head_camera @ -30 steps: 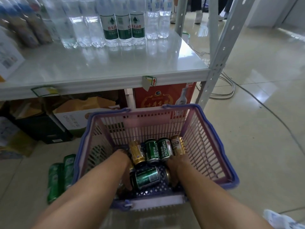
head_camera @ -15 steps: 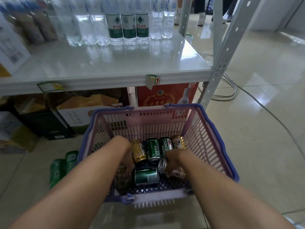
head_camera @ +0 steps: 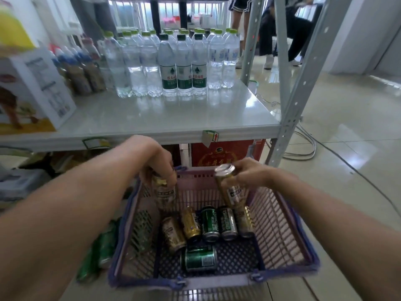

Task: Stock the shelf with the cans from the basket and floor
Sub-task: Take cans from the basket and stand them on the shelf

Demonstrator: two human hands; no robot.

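A pink and purple basket (head_camera: 288,233) stands on the floor below the white shelf (head_camera: 165,118). Above its far rim, my left hand (head_camera: 156,161) grips a gold can (head_camera: 163,193) by the top. My right hand (head_camera: 249,173) holds another gold can (head_camera: 231,187), tilted, top end toward the camera. Several green and gold cans lie in the basket, among them a green can (head_camera: 199,258) lying on its side nearest me. Green cans (head_camera: 102,250) lie on the floor left of the basket.
Rows of water bottles (head_camera: 175,64) fill the back of the shelf, with a white box (head_camera: 32,94) at its left. A grey shelf post (head_camera: 301,83) rises at the right. A red carton (head_camera: 225,153) sits under the shelf. Cables (head_camera: 308,146) cross the floor; people stand beyond.
Both hands have risen out of the basket, each with a gold can, up toward the shelf edge. The view has tilted up to show more of the shelf.
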